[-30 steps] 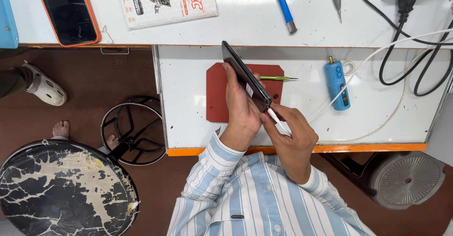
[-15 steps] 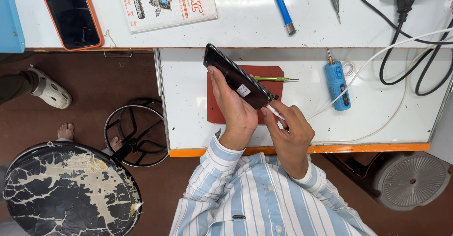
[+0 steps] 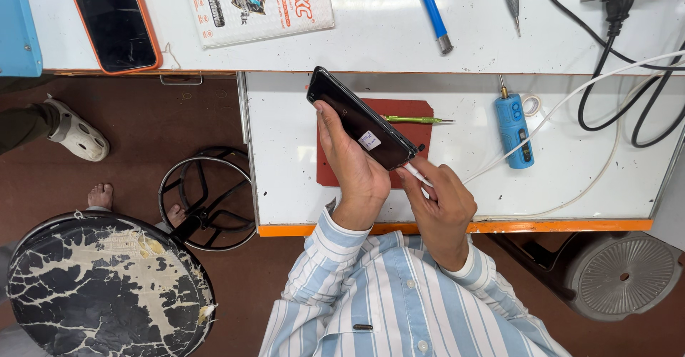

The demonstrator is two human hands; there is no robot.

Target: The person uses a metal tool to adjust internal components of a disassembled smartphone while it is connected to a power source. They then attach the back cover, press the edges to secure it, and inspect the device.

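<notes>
My left hand point(image 3: 354, 171) grips a black smartphone point(image 3: 360, 119) tilted above a dark red work mat point(image 3: 410, 111) on the white table point(image 3: 457, 185). A small white sticker shows on the phone's back. My right hand point(image 3: 442, 203) pinches the white plug of a cable point(image 3: 564, 107) at the phone's lower end. A thin green tool point(image 3: 417, 120) lies on the mat just beyond the phone.
A blue electric screwdriver point(image 3: 514, 130) lies right of the mat. On the far bench sit an orange-cased phone point(image 3: 113, 16), a printed white packet point(image 3: 257, 1), a blue-handled tool point(image 3: 430, 8) and black cables point(image 3: 614, 64). A marbled black stool point(image 3: 100, 285), a metal ring stand point(image 3: 207, 198) and a fan point(image 3: 624, 275) stand on the floor.
The phone has swung flatter and to the left in my left hand. My right hand stays at its lower end with the cable plug.
</notes>
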